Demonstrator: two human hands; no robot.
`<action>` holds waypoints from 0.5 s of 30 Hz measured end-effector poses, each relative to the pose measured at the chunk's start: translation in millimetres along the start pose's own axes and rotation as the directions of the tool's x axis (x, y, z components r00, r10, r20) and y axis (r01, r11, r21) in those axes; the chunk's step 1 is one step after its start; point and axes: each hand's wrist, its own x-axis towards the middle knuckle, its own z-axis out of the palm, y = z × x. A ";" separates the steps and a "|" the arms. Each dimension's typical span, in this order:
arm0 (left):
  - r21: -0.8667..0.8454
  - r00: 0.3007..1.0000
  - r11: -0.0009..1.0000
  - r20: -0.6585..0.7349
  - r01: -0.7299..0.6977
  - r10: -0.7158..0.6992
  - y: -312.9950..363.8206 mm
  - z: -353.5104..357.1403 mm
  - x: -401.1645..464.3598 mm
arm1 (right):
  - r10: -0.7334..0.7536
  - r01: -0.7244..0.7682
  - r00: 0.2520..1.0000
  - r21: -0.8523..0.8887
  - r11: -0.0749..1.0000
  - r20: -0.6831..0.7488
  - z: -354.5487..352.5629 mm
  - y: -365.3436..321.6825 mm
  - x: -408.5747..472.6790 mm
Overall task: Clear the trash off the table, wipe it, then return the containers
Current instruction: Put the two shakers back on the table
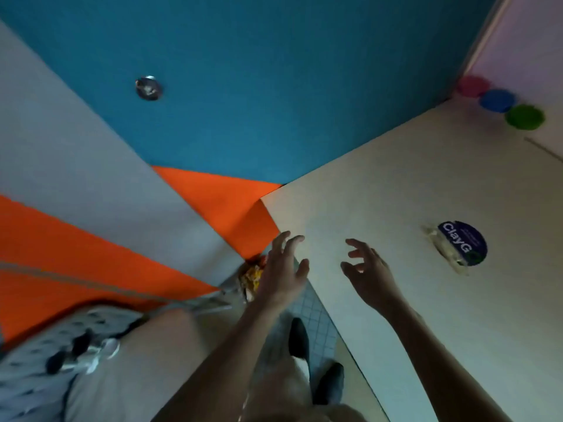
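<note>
A pale table fills the right half of the head view. My left hand hovers at the table's near corner with fingers spread, holding nothing. My right hand hovers over the table top, fingers loosely curled and empty. A clear packet with a dark blue round "ClayG" label lies on the table to the right of my right hand. Three round containers, pink, blue and green, stand in a row at the table's far right. Below the corner, yellow and orange crumpled trash shows beside my left hand.
The floor has blue, grey and orange panels, with a round metal fitting in the blue part. My legs and dark shoes stand next to the table's edge. A thin line crosses the table's right side.
</note>
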 end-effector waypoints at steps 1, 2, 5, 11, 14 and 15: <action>0.006 1.000 1.000 -0.015 0.017 -0.017 -8.9 -1.2 -5.8 | -0.002 0.002 1.000 0.001 1.000 0.023 4.2 -4.3 1.0; 0.004 0.995 0.997 -0.058 0.083 -0.083 -32.6 -11.0 -24.4 | -0.030 0.032 0.995 -0.023 0.999 0.091 25.6 -16.9 2.8; -0.009 0.964 0.970 -0.111 0.242 -0.242 -71.3 -29.3 -55.8 | -0.049 0.064 0.974 -0.061 0.996 0.221 64.9 -42.9 8.9; -0.155 0.810 0.826 -0.168 0.541 -0.562 -167.9 -65.9 -132.7 | -0.101 0.177 0.887 -0.130 0.976 0.451 183.9 -109.0 19.7; -0.274 0.655 0.684 -0.204 0.676 -0.728 -222.5 -90.6 -171.4 | -0.121 0.251 0.808 -0.152 0.956 0.577 259.9 -154.2 19.6; -0.297 0.616 0.648 -0.207 0.701 -0.760 -239.4 -96.3 -181.4 | -0.117 0.271 0.775 -0.161 0.949 0.621 280.1 -165.8 17.0</action>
